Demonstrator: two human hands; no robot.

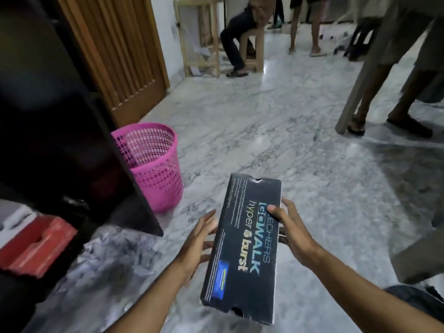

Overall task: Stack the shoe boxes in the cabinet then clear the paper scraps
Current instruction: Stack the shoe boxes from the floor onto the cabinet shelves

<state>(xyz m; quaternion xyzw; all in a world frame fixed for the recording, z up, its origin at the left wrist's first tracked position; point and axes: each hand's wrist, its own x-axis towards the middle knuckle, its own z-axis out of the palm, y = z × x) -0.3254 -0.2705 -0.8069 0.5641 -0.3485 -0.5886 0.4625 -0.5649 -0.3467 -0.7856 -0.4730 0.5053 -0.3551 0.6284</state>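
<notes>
A dark shoe box (pixel 245 248) with teal and yellow lettering is held above the marble floor, long side pointing away from me. My right hand (pixel 288 227) grips its right edge, thumb on top. My left hand (pixel 199 241) is beside the box's left edge with fingers spread; contact with the box is unclear. The dark cabinet (pixel 48 116) stands at the left with its door (pixel 115 164) swung open. A red shoe box (pixel 36 246) lies low at the cabinet's base. No paper scraps are clearly visible near me.
A pink mesh waste basket (pixel 153 164) stands on the floor just right of the cabinet door. Several people's legs (pixel 394 97) stand or sit at the back and right. A wooden door (pixel 115 56) and a wooden table frame (pixel 201 44) are behind.
</notes>
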